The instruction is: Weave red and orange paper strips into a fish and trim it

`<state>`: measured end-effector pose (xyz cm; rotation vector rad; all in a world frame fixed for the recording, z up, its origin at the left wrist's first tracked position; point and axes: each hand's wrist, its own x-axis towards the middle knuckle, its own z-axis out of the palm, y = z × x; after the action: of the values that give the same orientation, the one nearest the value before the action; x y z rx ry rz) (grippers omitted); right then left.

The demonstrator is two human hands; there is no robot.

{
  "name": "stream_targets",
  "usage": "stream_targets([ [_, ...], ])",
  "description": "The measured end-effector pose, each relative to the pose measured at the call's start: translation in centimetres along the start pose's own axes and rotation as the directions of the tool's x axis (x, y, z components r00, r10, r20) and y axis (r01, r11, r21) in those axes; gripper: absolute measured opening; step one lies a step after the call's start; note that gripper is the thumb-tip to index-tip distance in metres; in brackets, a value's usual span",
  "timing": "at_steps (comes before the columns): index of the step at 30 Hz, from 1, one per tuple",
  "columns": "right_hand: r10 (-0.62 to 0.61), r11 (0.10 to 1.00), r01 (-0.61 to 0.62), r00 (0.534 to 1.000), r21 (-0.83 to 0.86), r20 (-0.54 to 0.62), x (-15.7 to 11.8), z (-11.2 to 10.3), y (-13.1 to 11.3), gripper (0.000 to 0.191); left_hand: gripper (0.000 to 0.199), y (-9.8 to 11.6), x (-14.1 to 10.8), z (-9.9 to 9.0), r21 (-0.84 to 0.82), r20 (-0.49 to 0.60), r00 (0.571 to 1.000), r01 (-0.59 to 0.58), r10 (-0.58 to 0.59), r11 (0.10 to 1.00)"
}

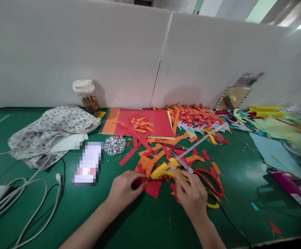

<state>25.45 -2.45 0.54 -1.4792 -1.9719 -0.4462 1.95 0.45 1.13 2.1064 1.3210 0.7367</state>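
My right hand is wrapped round a yellow glue gun, with a clear glue stick rising from its back. The gun's nozzle points left, at the fingertips of my left hand. Those fingers pinch a small red paper piece. Red and orange paper strips lie under and behind the gun. Beside my right hand are red-handled scissors and a yellow handle loop. A woven paper fish rests on the red sheets farther back.
Many woven fish are piled at the back. A lidded cup, floral cloth, phone and dish of googly eyes stand or lie left. White cables spread at far left; a purple power strip lies right.
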Motion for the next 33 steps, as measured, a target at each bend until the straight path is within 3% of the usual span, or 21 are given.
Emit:
stream_targets([
  [3,0.149,0.989,-0.149,0.989,0.003,-0.018,0.1,0.2,0.4,0.042,0.022,0.0,-0.1,0.0,0.028,0.019,1.000,0.014,-0.015,1.000],
  [5,0.243,0.969,-0.244,0.969,-0.023,-0.038,0.3,0.3,0.6,0.046,0.028,-0.1,-0.2,0.0,0.062,0.023,1.000,0.014,-0.016,0.998],
  [9,0.275,0.959,-0.279,0.959,-0.052,-0.065,1.0,0.2,0.3,0.057,0.051,-0.3,-0.5,-0.2,0.062,0.015,1.000,-0.027,0.026,0.998],
  [12,0.218,0.976,-0.219,0.969,0.005,-0.117,1.3,-0.2,-0.4,0.046,0.060,-0.5,-0.7,-0.3,-0.020,0.040,0.998,-0.046,0.046,0.999],
  [16,0.115,0.988,-0.099,0.983,0.121,-0.140,1.0,-0.5,-1.0,0.035,0.054,-1.0,-0.5,0.2,-0.026,0.028,0.999,-0.016,0.017,1.000],
  [20,-0.133,0.961,0.125,0.991,0.248,0.014,0.4,-0.7,-1.6,0.029,0.035,-1.0,-0.3,1.2,0.062,-0.025,0.999,0.046,-0.045,0.997],
  [24,-0.333,0.907,0.265,0.927,0.329,0.171,0.5,-1.3,-2.7,0.030,0.026,-0.5,-0.2,1.5,0.128,-0.068,0.995,0.078,-0.070,0.989],
  [28,-0.367,0.895,0.274,0.901,0.353,0.233,0.8,-1.5,-3.2,0.030,0.021,-0.3,-0.1,1.6,0.145,-0.065,0.996,0.076,-0.067,0.986],
  [33,-0.322,0.906,0.238,0.924,0.351,0.207,0.5,-1.0,-3.3,0.029,0.018,-0.2,-0.1,1.7,0.187,-0.087,0.994,0.079,-0.064,0.979],
])
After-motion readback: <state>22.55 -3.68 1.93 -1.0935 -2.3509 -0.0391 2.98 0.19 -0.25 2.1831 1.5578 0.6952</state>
